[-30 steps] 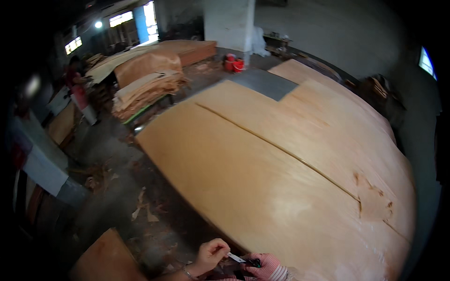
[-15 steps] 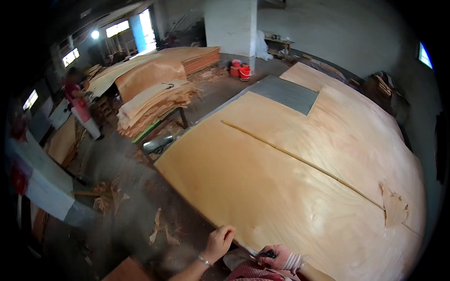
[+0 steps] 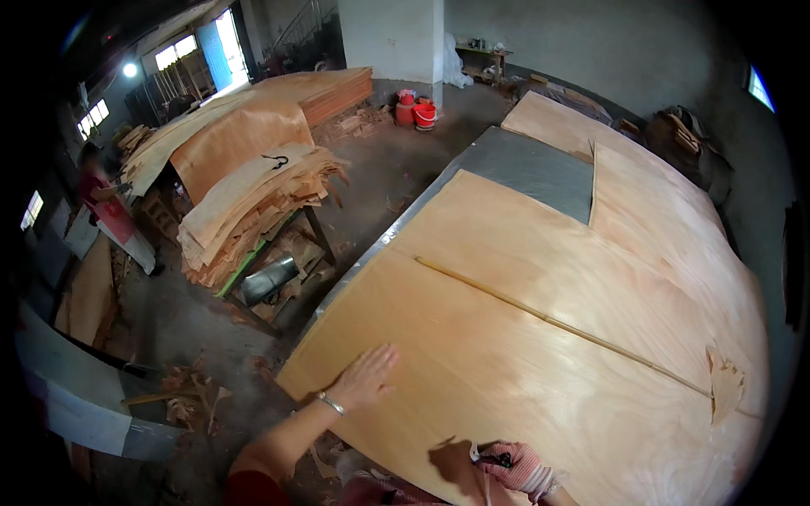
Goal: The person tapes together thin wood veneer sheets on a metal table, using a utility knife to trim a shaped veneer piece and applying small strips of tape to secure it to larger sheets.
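A broad, pale wood veneer sheet (image 3: 472, 379) covers the work surface in front of me. My left hand (image 3: 367, 378), bare with a silver bracelet at the wrist, lies flat over the sheet's near left part, fingers stretched out. In a striped pink-and-white glove, my right hand (image 3: 519, 471) grips a small black-handled tool (image 3: 498, 460) low over the sheet near its front edge. The tool's working end is too small to make out; a dark shadow falls beside it. A thin bamboo stick (image 3: 557, 325) lies diagonally across the veneer beyond both hands.
A torn veneer scrap (image 3: 724, 388) lies by the stick's right end. Grey sheeting (image 3: 540, 169) shows farther back. Stacked veneer offcuts (image 3: 253, 207) rest on a stand at left. Red buckets (image 3: 423, 116) stand behind, and a person (image 3: 114, 207) works at far left.
My left hand has left the sheet's front edge, moved forward onto the veneer and spread from a closed grip. My right hand is now over the sheet with the tool. The view has shifted.
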The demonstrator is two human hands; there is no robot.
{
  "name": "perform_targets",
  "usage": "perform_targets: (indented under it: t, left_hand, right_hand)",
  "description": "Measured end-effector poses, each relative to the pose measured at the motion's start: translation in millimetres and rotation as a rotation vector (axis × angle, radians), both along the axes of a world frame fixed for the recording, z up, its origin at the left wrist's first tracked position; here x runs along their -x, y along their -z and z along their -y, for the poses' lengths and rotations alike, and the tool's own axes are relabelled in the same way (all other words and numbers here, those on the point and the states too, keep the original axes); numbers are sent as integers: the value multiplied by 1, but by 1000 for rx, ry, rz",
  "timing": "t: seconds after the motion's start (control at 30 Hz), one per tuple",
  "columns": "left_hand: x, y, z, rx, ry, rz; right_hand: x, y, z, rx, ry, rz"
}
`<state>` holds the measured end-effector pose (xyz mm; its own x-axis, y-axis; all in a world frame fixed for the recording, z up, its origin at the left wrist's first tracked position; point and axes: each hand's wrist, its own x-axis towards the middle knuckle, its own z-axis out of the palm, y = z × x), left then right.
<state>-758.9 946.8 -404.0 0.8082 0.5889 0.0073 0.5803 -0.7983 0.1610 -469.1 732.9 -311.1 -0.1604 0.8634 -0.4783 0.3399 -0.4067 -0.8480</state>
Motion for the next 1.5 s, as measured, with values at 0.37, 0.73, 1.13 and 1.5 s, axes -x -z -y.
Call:
perform_targets:
  t: [0.37,0.73,1.13,1.5]
  left_hand:
    - [51,8,-143,-14,200,225]
    - [39,13,-222,127,433,451]
    - [13,32,-243,83,615,399]
    - [19,37,-263,217,738,434]
  right_hand:
    - [147,-4,-213,-29,576,-204]
    - [185,67,-326,231,828,66]
    - [185,81,-306,116,793,281]
    - [115,-7,-365,308,925,646]
